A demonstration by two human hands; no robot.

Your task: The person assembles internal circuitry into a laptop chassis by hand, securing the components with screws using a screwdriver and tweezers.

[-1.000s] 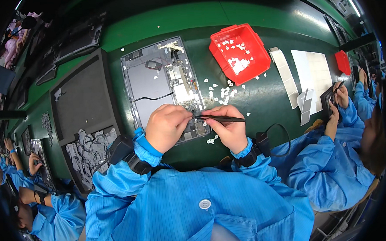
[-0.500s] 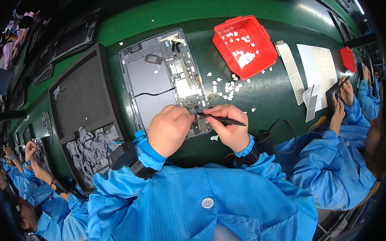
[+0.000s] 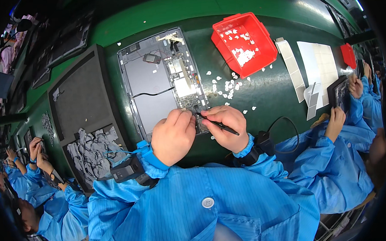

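An opened grey laptop-like casing (image 3: 150,90) lies flat in front of me, a long circuit board (image 3: 184,87) along its right side and a black cable (image 3: 153,93) across its middle. My left hand (image 3: 174,133) rests over the near edge, fingers curled together beside the board; what they pinch, if anything, is hidden. My right hand (image 3: 226,126) is closed round a slim black pen-shaped tool (image 3: 221,127). Its tip meets the board's near part, close to my left fingertips. Whether it is tweezers or a pry stick I cannot tell.
Right of the casing stands a red bin (image 3: 259,47) with small white pieces; more white pieces (image 3: 230,87) are scattered before it. Sticker sheets (image 3: 319,66) lie farther right. At left, a dark foam tray (image 3: 80,100) holds crumpled grey pieces (image 3: 94,154). Co-workers sit on both sides.
The tool's rear end has swung down toward me as my right hand turned. My left hand has shifted slightly right and nearer to me. The right co-worker's hands have moved apart.
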